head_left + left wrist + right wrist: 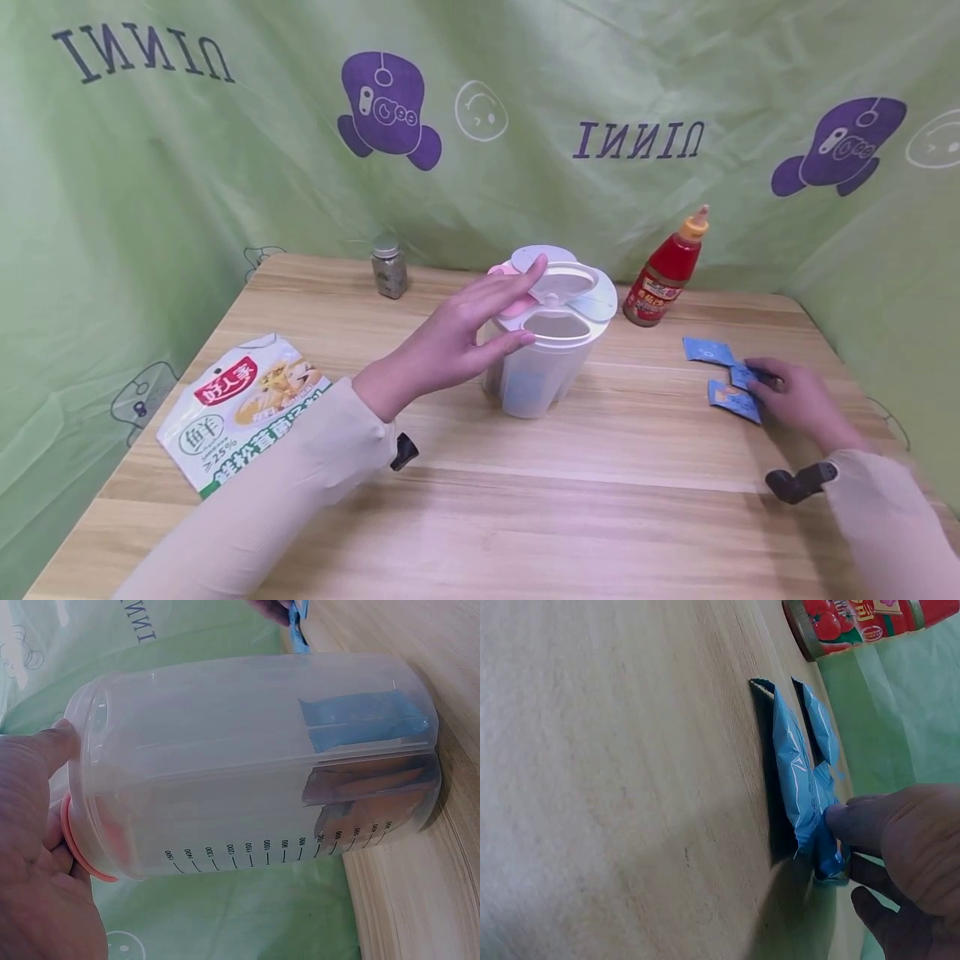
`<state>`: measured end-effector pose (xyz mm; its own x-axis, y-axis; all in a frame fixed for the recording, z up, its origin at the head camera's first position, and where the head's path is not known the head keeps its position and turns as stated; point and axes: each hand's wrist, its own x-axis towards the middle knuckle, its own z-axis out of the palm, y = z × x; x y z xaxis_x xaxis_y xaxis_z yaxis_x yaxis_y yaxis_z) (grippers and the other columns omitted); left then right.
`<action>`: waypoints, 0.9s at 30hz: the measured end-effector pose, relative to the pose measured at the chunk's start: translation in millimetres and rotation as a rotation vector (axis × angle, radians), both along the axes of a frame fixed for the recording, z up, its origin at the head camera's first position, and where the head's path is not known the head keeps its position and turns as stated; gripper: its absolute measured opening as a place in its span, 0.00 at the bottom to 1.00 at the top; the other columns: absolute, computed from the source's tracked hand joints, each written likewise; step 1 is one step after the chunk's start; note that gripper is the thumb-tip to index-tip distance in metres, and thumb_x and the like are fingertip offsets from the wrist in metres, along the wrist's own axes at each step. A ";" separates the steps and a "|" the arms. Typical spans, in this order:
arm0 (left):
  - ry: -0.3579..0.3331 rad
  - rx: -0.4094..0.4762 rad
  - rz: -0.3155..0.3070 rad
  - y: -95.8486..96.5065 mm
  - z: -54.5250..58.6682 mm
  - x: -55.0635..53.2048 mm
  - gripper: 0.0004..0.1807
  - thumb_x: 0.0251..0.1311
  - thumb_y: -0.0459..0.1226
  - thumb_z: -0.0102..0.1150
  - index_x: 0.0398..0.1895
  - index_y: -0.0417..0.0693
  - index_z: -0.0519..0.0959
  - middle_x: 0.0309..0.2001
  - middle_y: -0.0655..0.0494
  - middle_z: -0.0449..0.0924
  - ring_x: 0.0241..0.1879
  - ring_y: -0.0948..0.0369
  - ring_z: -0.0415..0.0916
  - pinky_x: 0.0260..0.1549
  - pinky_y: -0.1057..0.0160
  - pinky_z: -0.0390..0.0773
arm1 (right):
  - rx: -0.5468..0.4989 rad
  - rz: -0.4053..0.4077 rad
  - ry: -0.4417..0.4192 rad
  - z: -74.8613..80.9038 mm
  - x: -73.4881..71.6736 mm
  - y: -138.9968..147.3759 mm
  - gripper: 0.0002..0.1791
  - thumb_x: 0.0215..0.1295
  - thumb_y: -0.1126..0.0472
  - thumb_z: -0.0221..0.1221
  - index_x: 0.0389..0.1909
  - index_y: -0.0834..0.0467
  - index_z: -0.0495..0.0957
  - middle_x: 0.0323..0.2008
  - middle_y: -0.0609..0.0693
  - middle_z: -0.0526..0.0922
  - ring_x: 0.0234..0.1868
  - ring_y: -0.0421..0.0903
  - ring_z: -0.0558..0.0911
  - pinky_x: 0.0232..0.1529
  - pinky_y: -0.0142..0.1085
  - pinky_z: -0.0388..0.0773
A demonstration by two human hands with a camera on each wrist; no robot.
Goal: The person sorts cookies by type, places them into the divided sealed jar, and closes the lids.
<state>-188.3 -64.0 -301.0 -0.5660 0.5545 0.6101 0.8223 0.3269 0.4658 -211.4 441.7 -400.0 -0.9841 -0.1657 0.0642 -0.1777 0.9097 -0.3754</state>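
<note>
My left hand (480, 321) rests on the lid of a clear plastic storage container (534, 379), fingers stretched across its top and thumb at the front rim. One lid flap (562, 282) is raised, baring an opening. Through the container's wall (202, 712) in the left wrist view show a blue packet (364, 720) and brownish packets (375, 787) at the bottom, in separate compartments. At the right, my right hand (798, 400) pinches a small blue sachet (827, 851) between thumb and fingers, close over the table. Two more blue sachets, one nearer (733, 402) and one farther (707, 351), lie beside it.
A red sauce bottle (663, 279) with a yellow cap stands behind the sachets. At the back left is a small spice jar (390, 268). A large white seasoning pouch (247, 400) lies at the left, partly under my left sleeve. Green cloth (285, 167) surrounds the wooden table (510, 517).
</note>
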 end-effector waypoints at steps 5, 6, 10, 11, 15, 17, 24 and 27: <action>0.008 0.008 -0.006 0.1 -0.4 -2.2 0.40 0.69 0.37 0.66 0.81 0.39 0.60 0.64 0.50 0.85 0.76 0.51 0.69 0.84 0.55 0.59 | -0.004 -0.021 -0.028 3.6 -1.4 3.3 0.23 0.75 0.68 0.58 0.63 0.78 0.70 0.59 0.86 0.71 0.58 0.85 0.70 0.56 0.76 0.69; 0.008 0.008 -0.005 -0.1 -0.4 -2.1 0.40 0.69 0.37 0.66 0.81 0.39 0.60 0.64 0.50 0.85 0.76 0.51 0.69 0.84 0.55 0.59 | 0.002 -0.022 -0.038 4.7 -1.8 3.7 0.23 0.74 0.67 0.59 0.63 0.79 0.70 0.59 0.86 0.71 0.58 0.85 0.70 0.56 0.77 0.68; 0.005 0.005 -0.008 -0.3 -1.5 -2.1 0.40 0.69 0.37 0.67 0.81 0.39 0.60 0.63 0.50 0.85 0.76 0.51 0.70 0.83 0.56 0.61 | 0.030 -0.017 -0.054 6.9 -2.8 6.7 0.24 0.72 0.68 0.61 0.60 0.82 0.71 0.56 0.86 0.73 0.56 0.84 0.73 0.54 0.74 0.72; 0.006 0.006 -0.010 -0.3 -1.6 -2.2 0.40 0.69 0.37 0.67 0.80 0.39 0.60 0.63 0.50 0.85 0.75 0.51 0.70 0.83 0.56 0.62 | 0.037 -0.014 -0.056 7.2 -3.1 7.8 0.24 0.71 0.68 0.61 0.59 0.82 0.71 0.54 0.86 0.74 0.54 0.83 0.75 0.53 0.74 0.74; 0.007 0.009 -0.015 0.0 -1.8 -2.6 0.40 0.69 0.37 0.67 0.80 0.38 0.60 0.66 0.49 0.83 0.75 0.52 0.70 0.82 0.56 0.63 | 0.049 -0.003 -0.074 10.9 -3.9 12.2 0.22 0.70 0.69 0.62 0.57 0.82 0.73 0.47 0.82 0.80 0.46 0.76 0.81 0.46 0.67 0.81; 0.003 0.006 -0.009 0.3 -2.1 -2.6 0.40 0.69 0.37 0.67 0.80 0.38 0.60 0.67 0.49 0.82 0.75 0.51 0.70 0.82 0.57 0.63 | 0.052 -0.009 -0.095 13.7 -3.8 14.0 0.22 0.71 0.68 0.62 0.56 0.82 0.73 0.44 0.79 0.82 0.44 0.73 0.83 0.42 0.59 0.85; -0.007 -0.007 -0.003 0.4 -1.6 -1.9 0.40 0.70 0.38 0.66 0.81 0.41 0.60 0.73 0.50 0.76 0.77 0.52 0.68 0.82 0.56 0.63 | 0.019 -0.054 -0.096 22.5 -0.1 18.3 0.18 0.74 0.67 0.59 0.54 0.80 0.74 0.41 0.74 0.83 0.41 0.65 0.84 0.34 0.28 0.73; -0.006 -0.006 -0.001 -0.6 -0.7 -0.7 0.41 0.70 0.38 0.66 0.81 0.41 0.60 0.71 0.50 0.79 0.77 0.51 0.68 0.82 0.56 0.63 | 0.007 -0.065 -0.057 24.7 1.1 17.4 0.17 0.75 0.66 0.60 0.52 0.78 0.73 0.40 0.71 0.82 0.37 0.52 0.83 0.31 0.24 0.72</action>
<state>-189.0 -64.6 -301.7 -0.5694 0.5588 0.6029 0.8196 0.3293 0.4689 -210.4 459.1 -375.2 -0.9948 -0.1016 0.0070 -0.0968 0.9212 -0.3767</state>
